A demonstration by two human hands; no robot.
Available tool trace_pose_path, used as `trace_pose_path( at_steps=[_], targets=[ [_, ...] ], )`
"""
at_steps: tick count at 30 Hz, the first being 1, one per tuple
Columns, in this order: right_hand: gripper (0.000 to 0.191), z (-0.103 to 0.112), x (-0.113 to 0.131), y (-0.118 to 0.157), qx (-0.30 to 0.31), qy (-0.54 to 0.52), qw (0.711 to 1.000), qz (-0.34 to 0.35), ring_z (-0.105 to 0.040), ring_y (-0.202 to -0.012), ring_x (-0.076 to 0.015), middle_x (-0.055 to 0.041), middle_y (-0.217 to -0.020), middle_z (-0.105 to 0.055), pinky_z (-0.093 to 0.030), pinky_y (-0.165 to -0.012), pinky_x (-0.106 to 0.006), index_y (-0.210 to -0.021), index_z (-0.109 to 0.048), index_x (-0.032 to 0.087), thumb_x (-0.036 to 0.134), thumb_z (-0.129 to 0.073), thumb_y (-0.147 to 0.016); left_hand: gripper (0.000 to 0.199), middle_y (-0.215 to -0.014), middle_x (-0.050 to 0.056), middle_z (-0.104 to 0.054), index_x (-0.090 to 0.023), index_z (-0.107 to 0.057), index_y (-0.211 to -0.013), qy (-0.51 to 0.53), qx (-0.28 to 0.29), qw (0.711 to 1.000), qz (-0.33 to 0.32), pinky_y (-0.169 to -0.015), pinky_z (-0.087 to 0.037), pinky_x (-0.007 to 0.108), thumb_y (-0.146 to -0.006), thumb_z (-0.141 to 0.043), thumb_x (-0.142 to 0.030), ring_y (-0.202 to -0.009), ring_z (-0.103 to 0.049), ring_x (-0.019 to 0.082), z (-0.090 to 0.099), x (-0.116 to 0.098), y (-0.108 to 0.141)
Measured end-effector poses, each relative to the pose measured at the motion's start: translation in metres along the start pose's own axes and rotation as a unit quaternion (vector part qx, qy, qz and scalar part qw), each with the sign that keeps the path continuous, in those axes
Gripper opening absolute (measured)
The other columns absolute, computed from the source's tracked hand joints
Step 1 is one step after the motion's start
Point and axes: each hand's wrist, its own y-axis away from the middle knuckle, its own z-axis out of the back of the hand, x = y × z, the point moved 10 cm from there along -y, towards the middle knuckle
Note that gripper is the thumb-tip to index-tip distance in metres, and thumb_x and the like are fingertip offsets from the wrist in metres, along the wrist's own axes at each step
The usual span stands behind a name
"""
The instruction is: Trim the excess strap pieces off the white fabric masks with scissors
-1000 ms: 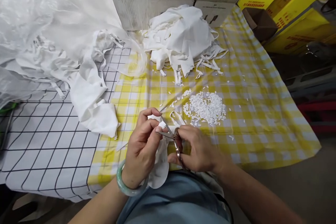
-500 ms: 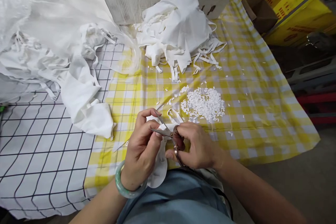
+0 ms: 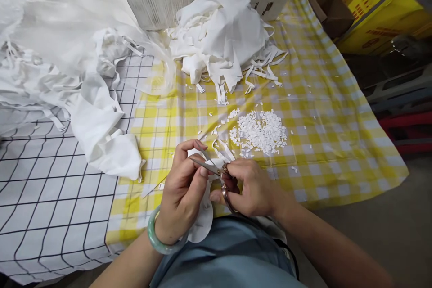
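Observation:
My left hand (image 3: 184,189), with a green bangle at the wrist, pinches a white fabric piece (image 3: 203,216) that hangs below the fingers toward my lap. A narrow white strap (image 3: 222,148) of it loops out beyond the hands. My right hand (image 3: 253,186) has its fingers through the handles of a pair of scissors (image 3: 218,172). The scissor blades are apart, pointing left at my left fingertips, with white material close to them. The exact part pinched is hidden by my fingers. Just past the hands lies a heap of small white clippings (image 3: 261,132).
A pile of white fabric pieces with straps (image 3: 222,31) lies at the back against a cardboard box (image 3: 148,0). More white pieces (image 3: 101,130) spill from a clear plastic bag (image 3: 67,13) at left. Yellow boxes (image 3: 378,13) and a small brown box (image 3: 329,13) stand at right.
The view has shifted slightly, so the table things sit a little further left. Both hands keep their grips. The lower scissor blade has tilted up toward the other one.

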Motion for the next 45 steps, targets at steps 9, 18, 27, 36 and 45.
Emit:
trace_pose_path(
  at_steps=[9,18,27,36,45],
  targets=[
    [0.045,0.007,-0.045,0.027,-0.012,-0.022,0.989,-0.149,-0.033,-0.048,-0.0072,0.0061,-0.049,-0.041,-0.025,-0.048,-0.022,-0.056,-0.042,0.019,0.048,-0.068,-0.079,0.023,-0.096,0.007,-0.052,-0.019,-0.056,-0.079,-0.014,0.070,0.997,0.009,-0.096,-0.041,0.032,-0.097,-0.044,-0.011,-0.118,-0.044,0.020,-0.035,0.009,-0.013],
    [0.050,0.042,-0.030,0.036,-0.152,0.061,0.986,0.024,-0.063,-0.104,-0.0288,-0.0119,-0.110,-0.069,-0.051,-0.090,-0.042,-0.097,-0.058,0.020,0.049,-0.084,-0.066,0.008,-0.113,0.010,-0.054,-0.020,-0.051,-0.091,-0.190,0.141,0.972,-0.012,-0.092,-0.047,0.031,-0.095,-0.049,-0.014,-0.116,-0.052,0.021,0.018,0.007,0.027],
    [0.025,-0.038,0.025,0.011,-0.066,0.124,0.967,0.213,-0.062,-0.085,-0.0216,-0.0080,-0.087,-0.068,-0.054,-0.078,-0.034,-0.082,-0.053,0.021,-0.002,-0.051,-0.070,0.036,-0.099,0.007,-0.065,-0.023,-0.050,-0.113,-0.306,0.170,0.935,-0.055,-0.070,-0.056,0.028,-0.082,-0.047,-0.005,-0.084,-0.066,0.020,0.041,0.014,0.079],
    [0.016,0.205,0.135,-0.080,-0.399,0.098,0.874,0.259,-0.058,-0.073,-0.0152,-0.0002,-0.080,-0.059,-0.047,-0.073,-0.029,-0.082,-0.049,0.022,0.012,-0.058,-0.074,0.008,-0.090,0.002,-0.054,-0.018,-0.055,-0.084,-0.323,-0.079,0.912,-0.242,-0.078,-0.050,0.030,-0.082,-0.049,-0.013,-0.086,-0.058,0.018,0.078,-0.156,-0.166],
    [0.020,0.198,0.044,-0.130,-0.270,-0.004,0.961,0.054,-0.062,-0.068,-0.0168,-0.0016,-0.072,-0.064,-0.050,-0.066,-0.029,-0.077,-0.057,0.019,0.038,-0.063,-0.077,0.039,-0.127,0.017,-0.061,-0.012,-0.052,-0.123,-0.226,-0.053,0.963,-0.133,-0.098,-0.052,0.045,-0.090,-0.062,-0.031,-0.121,-0.059,0.030,0.003,-0.071,-0.193]
  ],
)
